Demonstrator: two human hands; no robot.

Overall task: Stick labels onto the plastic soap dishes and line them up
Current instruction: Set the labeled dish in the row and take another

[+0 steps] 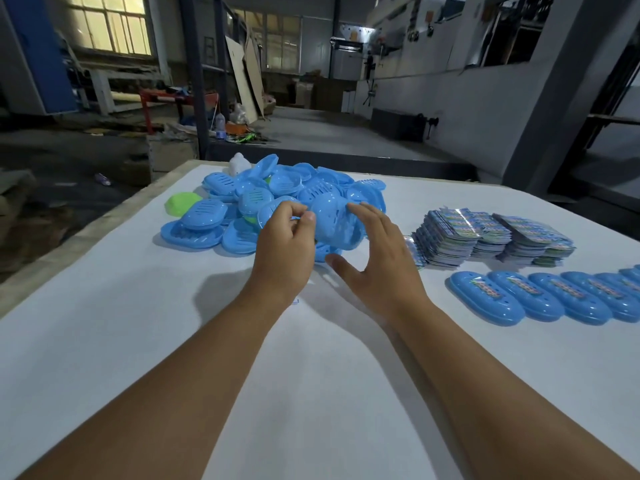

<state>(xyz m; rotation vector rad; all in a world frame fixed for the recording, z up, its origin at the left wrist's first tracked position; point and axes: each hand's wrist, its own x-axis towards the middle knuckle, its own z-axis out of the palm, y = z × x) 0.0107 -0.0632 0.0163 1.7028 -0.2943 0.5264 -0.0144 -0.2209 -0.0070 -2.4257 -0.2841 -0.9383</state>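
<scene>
Forearms reach up from the near edge of the bench (104, 358) toward the pile (263, 202) of blue dishes. Left hand (284, 251) has its fingers curled, thumb and forefinger pinching the rim of a dish (334, 220) lifted off the pile. Right hand (377, 261) is spread wide, fingertips touching the dish's far side, thumb out below and apart from it. To the right lie stacked labels (485, 237), and nearer, a row (554, 296) of labelled dishes, touching side by side. As a judgement, the pinch is slight; the dish could slip back and scatter the pile. Whether the dish is one piece or two nested is unclear, its outline is blurred, and the row runs off the right edge.
</scene>
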